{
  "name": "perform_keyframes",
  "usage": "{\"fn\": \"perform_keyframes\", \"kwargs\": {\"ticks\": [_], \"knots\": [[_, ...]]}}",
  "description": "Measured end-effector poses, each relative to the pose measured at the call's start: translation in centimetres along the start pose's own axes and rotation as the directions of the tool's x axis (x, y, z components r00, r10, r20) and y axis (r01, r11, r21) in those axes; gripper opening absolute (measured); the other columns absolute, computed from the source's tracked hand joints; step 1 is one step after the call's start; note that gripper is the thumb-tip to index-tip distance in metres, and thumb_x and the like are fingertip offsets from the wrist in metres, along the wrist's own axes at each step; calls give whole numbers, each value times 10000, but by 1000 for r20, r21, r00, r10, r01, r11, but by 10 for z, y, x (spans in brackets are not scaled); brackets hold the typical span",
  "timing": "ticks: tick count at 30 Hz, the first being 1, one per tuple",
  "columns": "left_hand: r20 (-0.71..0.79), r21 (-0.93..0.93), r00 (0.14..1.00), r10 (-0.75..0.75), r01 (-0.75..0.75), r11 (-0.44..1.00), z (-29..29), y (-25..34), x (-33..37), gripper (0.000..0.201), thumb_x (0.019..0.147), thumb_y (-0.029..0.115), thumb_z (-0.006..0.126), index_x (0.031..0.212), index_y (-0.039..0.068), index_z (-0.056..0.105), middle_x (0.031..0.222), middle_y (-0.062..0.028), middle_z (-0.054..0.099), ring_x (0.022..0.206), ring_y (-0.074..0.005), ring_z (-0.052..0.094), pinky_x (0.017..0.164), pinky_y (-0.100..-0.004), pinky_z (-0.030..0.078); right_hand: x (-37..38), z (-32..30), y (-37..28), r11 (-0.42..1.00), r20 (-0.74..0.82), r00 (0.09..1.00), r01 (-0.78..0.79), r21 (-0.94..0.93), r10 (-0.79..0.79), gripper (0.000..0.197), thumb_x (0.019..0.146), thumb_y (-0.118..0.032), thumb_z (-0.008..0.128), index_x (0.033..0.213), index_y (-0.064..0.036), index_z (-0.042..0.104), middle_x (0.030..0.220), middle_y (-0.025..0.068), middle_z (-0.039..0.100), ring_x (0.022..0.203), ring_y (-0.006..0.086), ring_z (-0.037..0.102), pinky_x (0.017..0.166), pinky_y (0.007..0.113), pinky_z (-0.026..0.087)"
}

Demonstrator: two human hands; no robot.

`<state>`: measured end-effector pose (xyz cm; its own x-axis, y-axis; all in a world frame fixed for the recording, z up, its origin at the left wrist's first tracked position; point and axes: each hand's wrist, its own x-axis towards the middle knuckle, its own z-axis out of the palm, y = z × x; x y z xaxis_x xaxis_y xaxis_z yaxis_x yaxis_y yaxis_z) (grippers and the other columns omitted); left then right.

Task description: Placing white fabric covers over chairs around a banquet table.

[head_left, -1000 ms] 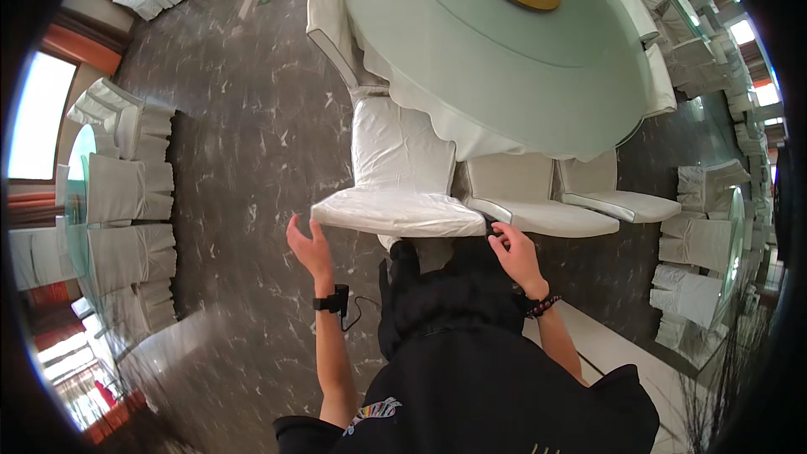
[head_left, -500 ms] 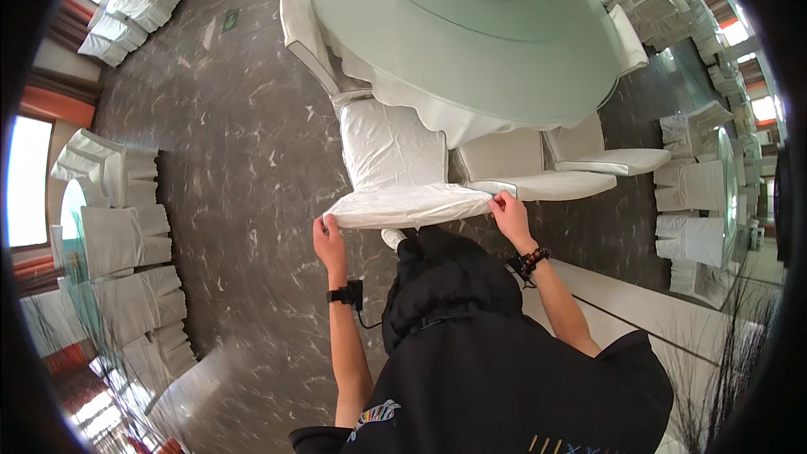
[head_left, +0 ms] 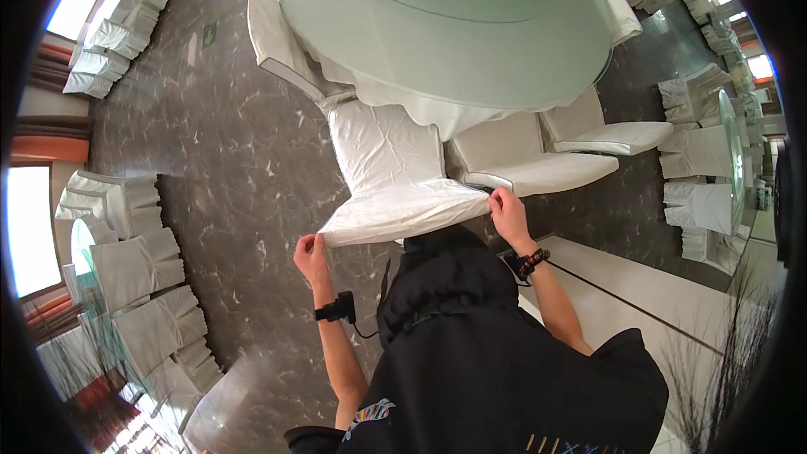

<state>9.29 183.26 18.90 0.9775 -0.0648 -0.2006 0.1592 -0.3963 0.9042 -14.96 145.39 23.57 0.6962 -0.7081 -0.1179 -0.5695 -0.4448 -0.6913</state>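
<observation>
Two hands hold one white chair cover [head_left: 399,214] in the middle of the clock. The left hand [head_left: 313,261], at 8 o'clock, has its grip pinched on one corner; the right hand [head_left: 510,217], at 3, has its grip pinched on the other. The step looks like stretching the cloth wide, which seems to need an even pull next. One round tabletop [head_left: 471,46] is at 12; two more chairs [head_left: 538,170] stand at 2.

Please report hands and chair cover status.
Left hand and right hand pinching opposite ends of white chair cover. Cover spread between them. Neighbouring chair close by right hand.
</observation>
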Motion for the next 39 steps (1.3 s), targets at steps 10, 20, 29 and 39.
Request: {"fn": "perform_keyframes", "kwargs": {"ticks": [10,20,29,39], "knots": [[-112,433,977,181,-116,894,28,46,-7,193,872,138,669,1030,30,649,1065,-119,663,1041,-289,610,905,-398,480,15,-13,-14,990,-73,993,-85,110,93,112,898,-109,621,987,-42,616,911,125,657,765,291,662,693,400,524],[99,739,969,227,-224,635,64,39,16,164,874,212,643,889,59,700,990,-139,682,1026,-351,600,876,-458,474,41,56,-4,984,86,989,132,-116,-122,163,834,-209,642,778,-57,629,734,118,643,722,337,637,641,457,499],[69,749,981,182,-171,640,75,38,24,211,879,277,599,834,98,700,785,-122,668,784,-348,633,689,-478,495,47,52,-7,999,-39,999,33,-28,-34,192,831,-219,656,735,-56,624,703,110,640,689,318,643,612,423,500],[492,638,852,180,-493,592,56,42,39,224,870,250,569,793,69,675,759,-153,676,779,-358,641,683,-490,497,46,61,-7,987,-190,977,-117,-107,96,278,829,-308,674,719,-55,645,714,143,654,701,356,639,626,460,498]]}}
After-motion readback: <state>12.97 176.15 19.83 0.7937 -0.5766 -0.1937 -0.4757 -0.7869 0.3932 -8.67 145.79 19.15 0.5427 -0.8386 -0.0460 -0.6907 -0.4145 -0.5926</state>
